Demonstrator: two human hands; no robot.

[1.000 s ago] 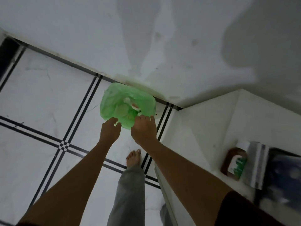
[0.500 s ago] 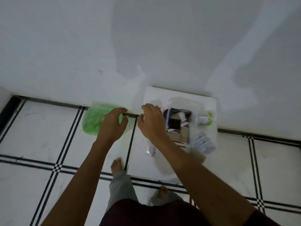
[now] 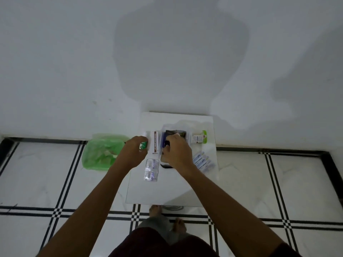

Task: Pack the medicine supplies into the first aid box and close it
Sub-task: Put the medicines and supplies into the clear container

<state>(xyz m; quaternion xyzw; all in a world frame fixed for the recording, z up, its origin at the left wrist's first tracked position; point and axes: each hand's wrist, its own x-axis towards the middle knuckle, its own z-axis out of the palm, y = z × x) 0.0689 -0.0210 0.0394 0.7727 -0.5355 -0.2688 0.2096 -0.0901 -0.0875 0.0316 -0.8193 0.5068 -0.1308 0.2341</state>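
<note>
A small white table (image 3: 172, 190) stands against the wall. On it sits the first aid box (image 3: 176, 134), a clear container with dark contents. My right hand (image 3: 177, 154) lies over its near left side, fingers curled on its edge. My left hand (image 3: 132, 154) is closed around a small bottle with a green label (image 3: 143, 145), just left of the box. A white carton with a brown stripe (image 3: 154, 144) lies between my hands. A silver blister pack (image 3: 151, 169), a tube with a green cap (image 3: 199, 139) and several blue-and-white sachets (image 3: 203, 162) lie loose on the table.
A green plastic bag (image 3: 102, 153) sits on the tiled floor left of the table, against the wall. My bare feet (image 3: 155, 210) stand at the table's near edge. White floor tiles with black lines spread to both sides.
The view swung from the green bag to the table. Both hands left the bag and moved right; the left hand now holds a small bottle, the right is on the box.
</note>
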